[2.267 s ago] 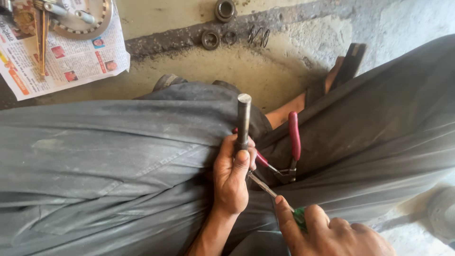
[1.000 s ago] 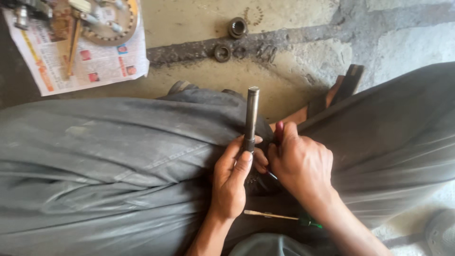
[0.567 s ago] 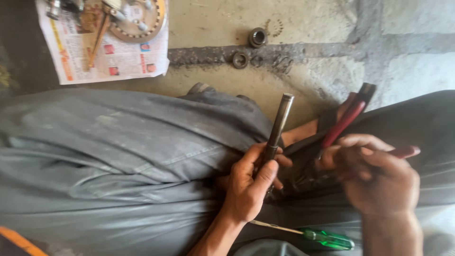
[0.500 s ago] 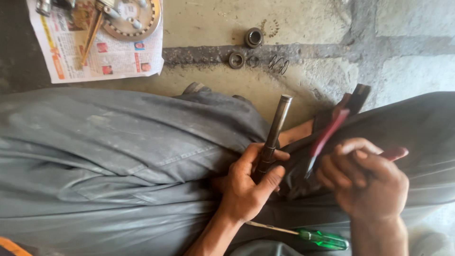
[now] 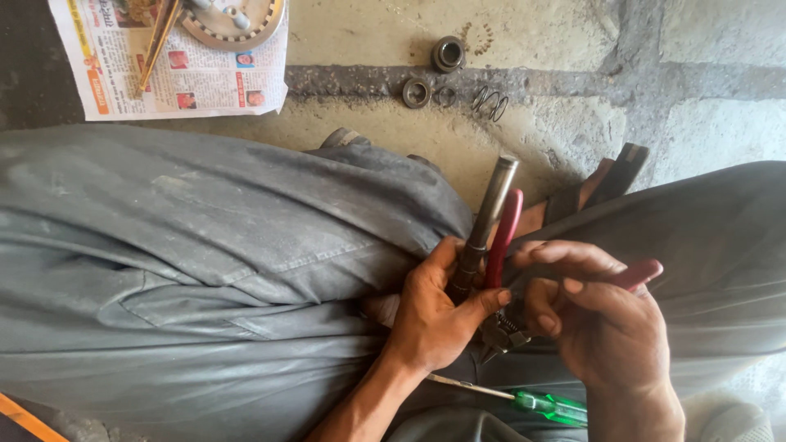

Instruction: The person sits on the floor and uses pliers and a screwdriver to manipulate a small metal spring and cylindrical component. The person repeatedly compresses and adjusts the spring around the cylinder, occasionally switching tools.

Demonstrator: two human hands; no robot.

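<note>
Moved: right hand (image 5: 602,327) swung red-handled pliers (image 5: 501,245) in beside metal tube (image 5: 485,225).
Left hand (image 5: 438,315): closed round tube.
Right: fingers wrapped on pliers.
Tip: keep tube steady, nose square.

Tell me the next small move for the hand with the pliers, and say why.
Probably bring the pliers nose onto the rod's lower end. The left hand grips the rod upright, and the right hand holds the pliers right beside it, nose down at its base.

Counted: one metal shaft (image 5: 489,221), one pair of red-handled pliers (image 5: 501,270), one green-handled screwdriver (image 5: 524,399), two bearings (image 5: 448,53) far centre, one spring clip (image 5: 490,101), one newspaper sheet (image 5: 176,69) far left.
</note>
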